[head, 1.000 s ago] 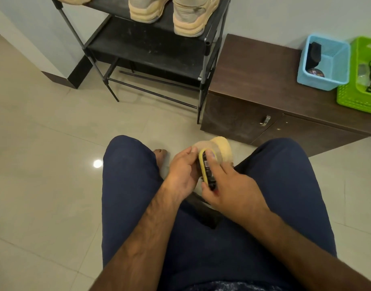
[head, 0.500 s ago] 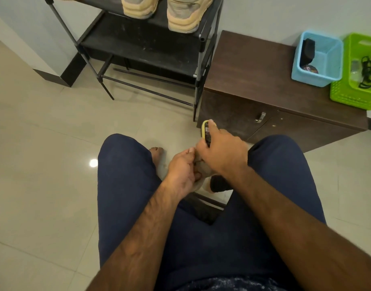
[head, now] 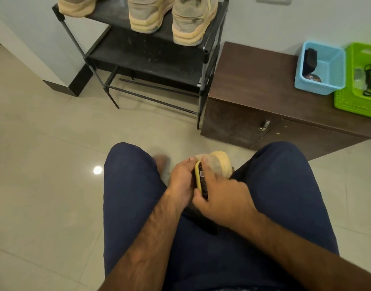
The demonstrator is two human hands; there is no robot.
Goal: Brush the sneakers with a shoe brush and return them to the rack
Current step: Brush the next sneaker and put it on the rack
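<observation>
We look down on a seated person's lap, facing the black shoe rack (head: 205, 53). One tan sneaker (head: 221, 164) sits between the knees, in front of the rack and well apart from it. Only its rounded end shows past the hands. The left grip (head: 181, 179), a bare hand, is curled round the sneaker's left side with the thumb on top. The right grip (head: 222, 194) holds the shoe brush (head: 199, 178), which is yellow-edged with a dark back. Its forefinger lies along the back and its thumb is at the near end. The brush rests against the sneaker, between the two grips. On the rack's top shelf stands a pair of tan sneakers (head: 193, 22), and part of another shoe (head: 77, 7) shows at that shelf's left end. Just right of the rack stands a low brown bench (head: 253, 80); we cannot tell whether the two touch. The bench carries a light-blue basket (head: 335, 59) holding dark items, and beyond it, farther from the rack, a green basket (head: 348, 101) holding dark cords. Pale floor tiles (head: 44, 164) spread in front of the rack.
</observation>
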